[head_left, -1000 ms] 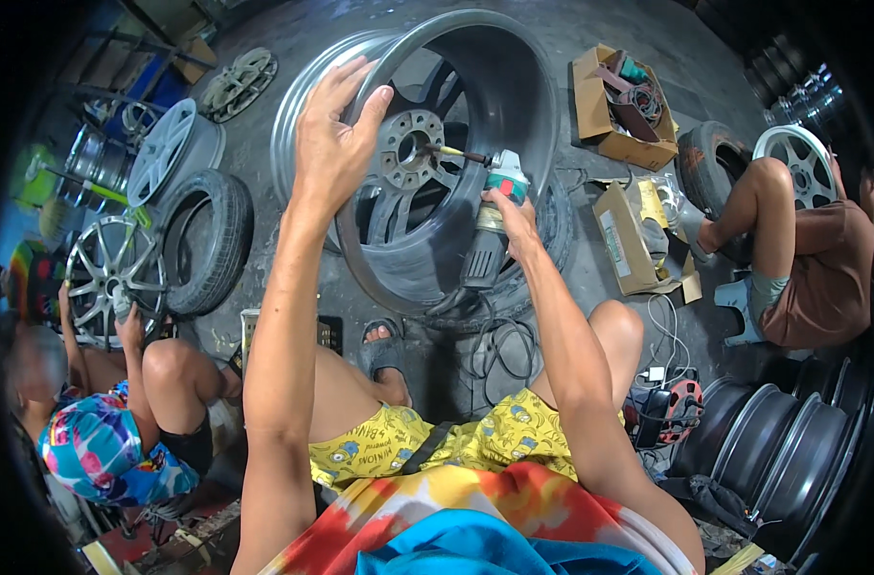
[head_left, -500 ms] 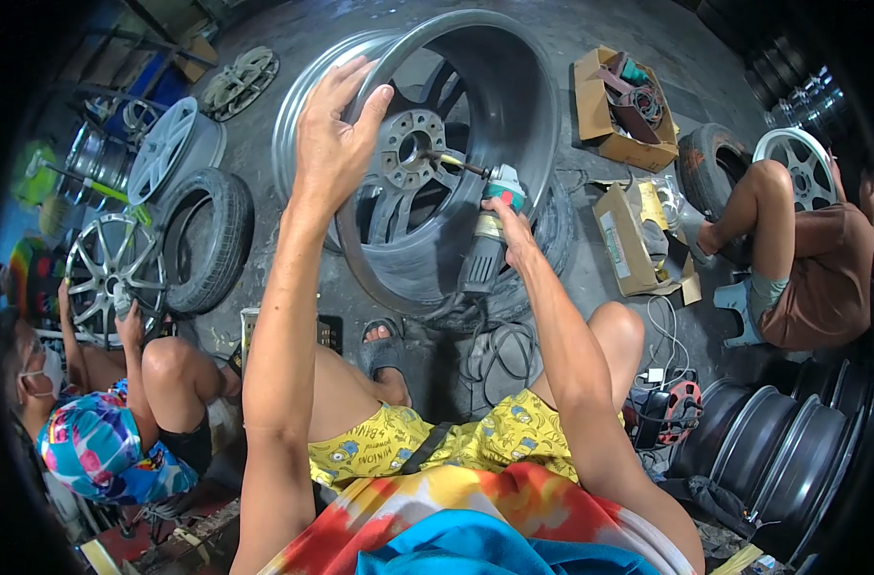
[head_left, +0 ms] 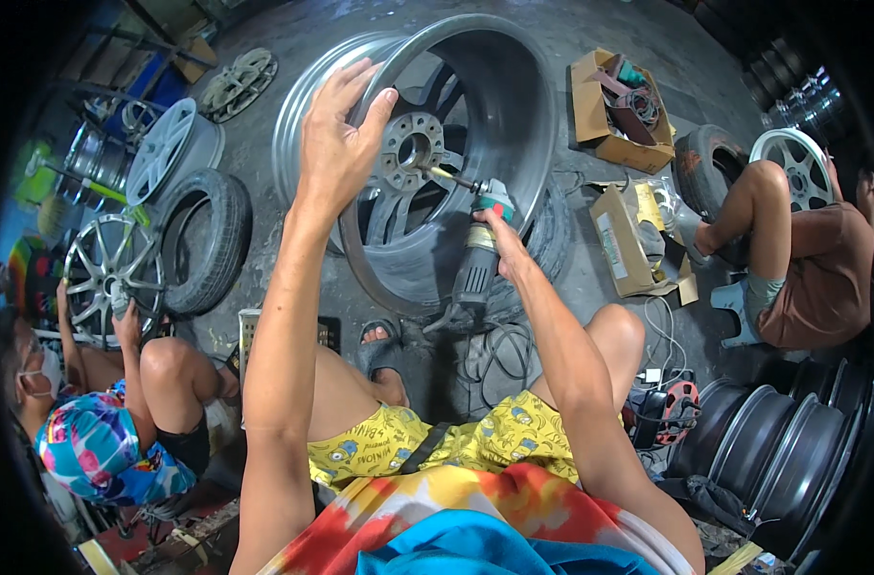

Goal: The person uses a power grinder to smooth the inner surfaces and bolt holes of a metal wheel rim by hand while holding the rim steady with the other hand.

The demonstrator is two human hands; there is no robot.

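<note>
A large grey alloy wheel (head_left: pixel 542 125) stands tilted before me, its open barrel facing me and its spokes and hub (head_left: pixel 410 153) deep inside. My left hand (head_left: pixel 339 134) straddles the wheel's left lip, fingers along the outside and thumb on the inner side. Wrapped round the neck of an angle grinder (head_left: pixel 477 264) with a green head is my right hand (head_left: pixel 502 240). A thin rod with a pale, brass-coloured tip (head_left: pixel 441 173) sticks out from the grinder's head. That tip is at the lower right of the hub; I cannot tell whether it touches.
A tyre (head_left: pixel 205 240) and a seated co-worker holding a spoked wheel (head_left: pixel 116 273) are at left. Right are cardboard boxes (head_left: pixel 638 153), another co-worker with a white wheel (head_left: pixel 792 153), a cable reel (head_left: pixel 681 402) and stacked rims (head_left: pixel 772 441). A cable (head_left: pixel 499 369) lies below the grinder.
My right hand and the grinder have shifted slightly left and down, with the grinder's body turned. The rod's tip has moved a little left along the hub. My left hand stays at the lip.
</note>
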